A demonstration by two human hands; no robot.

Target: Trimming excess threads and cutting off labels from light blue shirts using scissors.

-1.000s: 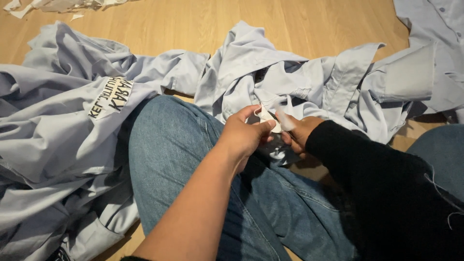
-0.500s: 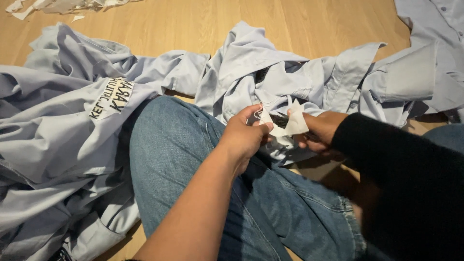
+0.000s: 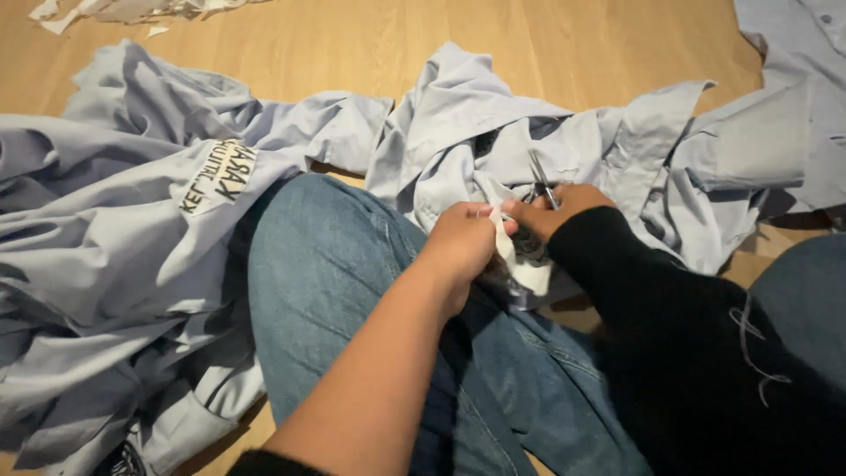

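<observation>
Small white fabric strip [image 3: 520, 256] (crumpled, hanging limp), pinched in closed left hand [image 3: 460, 247], right hand [image 3: 562, 207] closed around metal scissors [image 3: 539, 176], pale blue shirts [image 3: 493, 141] behind

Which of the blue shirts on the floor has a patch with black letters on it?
The big pale-blue shirt on the left, draped beside the jeans knee. The others show plain cloth.
</observation>
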